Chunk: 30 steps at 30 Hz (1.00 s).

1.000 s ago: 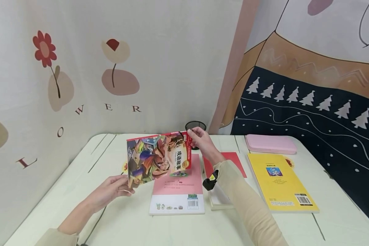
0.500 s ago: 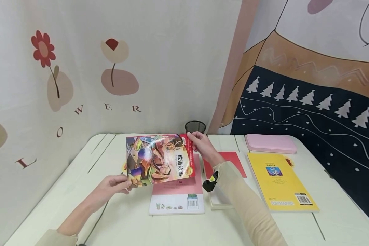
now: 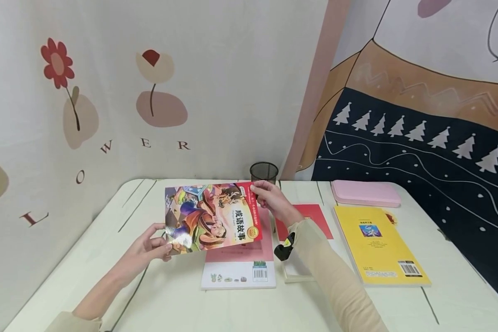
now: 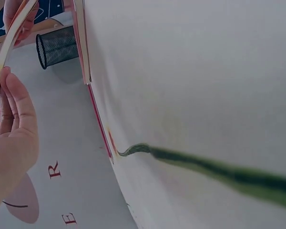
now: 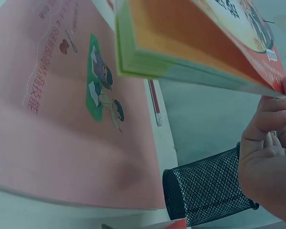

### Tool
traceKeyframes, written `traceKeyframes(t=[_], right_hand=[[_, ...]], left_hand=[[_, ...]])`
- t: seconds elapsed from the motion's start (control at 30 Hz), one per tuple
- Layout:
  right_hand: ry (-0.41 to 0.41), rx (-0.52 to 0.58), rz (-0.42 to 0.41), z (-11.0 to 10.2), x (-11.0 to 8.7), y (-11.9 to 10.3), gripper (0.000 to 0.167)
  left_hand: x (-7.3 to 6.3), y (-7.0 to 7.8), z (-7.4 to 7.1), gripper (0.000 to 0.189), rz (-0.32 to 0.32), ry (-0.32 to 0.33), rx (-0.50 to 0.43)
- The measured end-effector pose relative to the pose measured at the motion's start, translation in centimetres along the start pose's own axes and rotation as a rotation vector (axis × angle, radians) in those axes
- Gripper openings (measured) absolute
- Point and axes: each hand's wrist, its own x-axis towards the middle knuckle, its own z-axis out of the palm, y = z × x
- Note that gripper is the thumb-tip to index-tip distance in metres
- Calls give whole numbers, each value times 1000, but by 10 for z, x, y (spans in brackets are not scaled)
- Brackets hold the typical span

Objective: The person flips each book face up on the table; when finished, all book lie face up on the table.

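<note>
the storybook point(image 3: 209, 216) was pinched by the left hand point(image 3: 145, 249) and right hand point(image 3: 272, 199) above the pink book point(image 3: 238, 275); what the cup point(image 3: 264, 172) held was unclear, and the case point(image 3: 366, 193) was closed.

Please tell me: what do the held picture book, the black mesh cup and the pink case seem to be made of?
Picture book: paper, with a glossy, perhaps laminated cover; page edges show and glare lies on the cover.
Black mesh cup: probably painted metal; fine, see-through mesh with a round rim.
Pink case: perhaps hard plastic, smooth, with rounded corners; coated metal is also possible.
</note>
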Motion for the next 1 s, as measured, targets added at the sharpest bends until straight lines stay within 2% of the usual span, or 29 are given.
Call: traceKeyframes(t=[0.2, 0.4, 0.67, 0.77, 0.87, 1.0], right_hand=[[-78, -44, -41, 0, -3, 4, 26], [-137, -68, -52, 1, -3, 10, 32], [-230, -144, -39, 0, -8, 13, 40], [-248, -147, -34, 0, -10, 14, 42], [-251, -151, -29, 0, -11, 14, 42], [-255, -143, -13, -2, -12, 15, 43]], left_hand=[[1, 1, 0, 29, -56, 48, -7], [2, 1, 0, 29, -57, 68, -42], [2, -4, -1, 29, -8, 60, -222], [2, -5, -1, 29, -12, 56, -271], [2, -5, -1, 30, -38, 50, -275], [2, -6, -3, 30, -78, 18, -230]])
